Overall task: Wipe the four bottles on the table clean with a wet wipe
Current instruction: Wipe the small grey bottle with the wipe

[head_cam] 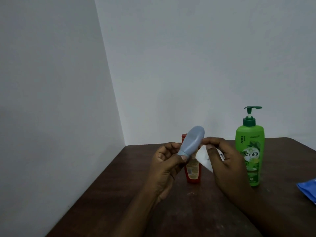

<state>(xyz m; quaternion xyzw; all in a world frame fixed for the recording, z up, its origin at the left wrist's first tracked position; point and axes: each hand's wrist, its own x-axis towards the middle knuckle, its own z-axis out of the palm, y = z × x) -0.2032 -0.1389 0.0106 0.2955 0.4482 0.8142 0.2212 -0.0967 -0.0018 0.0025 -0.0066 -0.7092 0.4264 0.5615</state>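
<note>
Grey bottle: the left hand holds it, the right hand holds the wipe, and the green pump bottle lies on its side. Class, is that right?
No. The head view shows the green pump bottle standing upright on the table, not on its side; the rest holds.

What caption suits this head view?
Left hand holds a grey bottle while right hand holds a white wipe beside it.

Three bottles (191, 143) (192, 173) (249, 151), one wipe (202, 159), one blue packet (307, 189), two hands (166, 161) (225, 159).
</note>
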